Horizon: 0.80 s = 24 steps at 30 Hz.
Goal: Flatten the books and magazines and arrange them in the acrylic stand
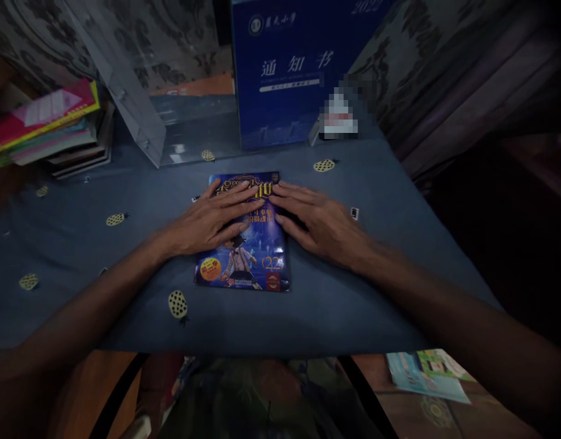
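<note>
Looking at a glossy blue book [260, 244] flat on the tabletop [335, 308], under left hand [210, 218] spread from 9 o'clock and right hand [321, 222] with outstretched fingers from 3. Too dim to judge thickness, but should handle light, bendy, kinda slick; best grabbed by the 6 o'clock edge.

On the blue book [260, 244] we read "(22)" near its lower right corner and "第二季" on the round orange badge [210, 269] at lower left; "CHAR" opens its partly hidden title line at the top. On the upright blue board [289, 100] we read "通知书" in large white characters, "2022" at the upper right, and "小学" ending the line beside a round emblem [255, 25]. The board's white strip [289, 85] carries print too small for us.
</note>
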Motion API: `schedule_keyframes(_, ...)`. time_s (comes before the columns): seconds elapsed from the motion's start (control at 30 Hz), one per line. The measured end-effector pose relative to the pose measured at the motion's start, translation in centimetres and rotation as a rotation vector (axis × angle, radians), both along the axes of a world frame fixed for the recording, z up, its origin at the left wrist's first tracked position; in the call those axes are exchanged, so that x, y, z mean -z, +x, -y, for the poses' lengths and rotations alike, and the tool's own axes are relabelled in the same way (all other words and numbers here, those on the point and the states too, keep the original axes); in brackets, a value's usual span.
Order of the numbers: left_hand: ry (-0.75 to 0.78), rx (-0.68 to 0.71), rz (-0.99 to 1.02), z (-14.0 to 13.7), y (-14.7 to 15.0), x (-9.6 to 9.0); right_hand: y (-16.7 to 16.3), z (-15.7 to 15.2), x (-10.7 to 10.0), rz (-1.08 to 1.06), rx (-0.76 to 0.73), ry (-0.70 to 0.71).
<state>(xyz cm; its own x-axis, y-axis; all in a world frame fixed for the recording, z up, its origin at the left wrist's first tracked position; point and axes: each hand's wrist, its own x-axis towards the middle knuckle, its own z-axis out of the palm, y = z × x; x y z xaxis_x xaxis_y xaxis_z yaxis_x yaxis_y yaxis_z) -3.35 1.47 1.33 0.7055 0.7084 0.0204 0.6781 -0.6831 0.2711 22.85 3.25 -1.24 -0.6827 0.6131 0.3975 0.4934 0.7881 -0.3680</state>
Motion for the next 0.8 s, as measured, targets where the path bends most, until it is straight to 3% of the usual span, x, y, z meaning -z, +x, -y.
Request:
schedule_keyframes(0.27, 0.010, -0.001, -0.005, 0.3, 0.1, -0.2, -0.1, 0.1, 0.0, 0.017, -0.002, -0.002)
schedule_keyframes(0.47, 0.003, 0.112, 0.012, 1.0, 0.4, -0.4, 0.1, 1.1, 0.1, 0.007, -0.001, -0.013)
schedule_keyframes(0.8, 0.077, 0.112, 0.011, 1.8, 0.7, -0.1, 0.1, 1.8, -0.1, 0.003, -0.003, 0.017)
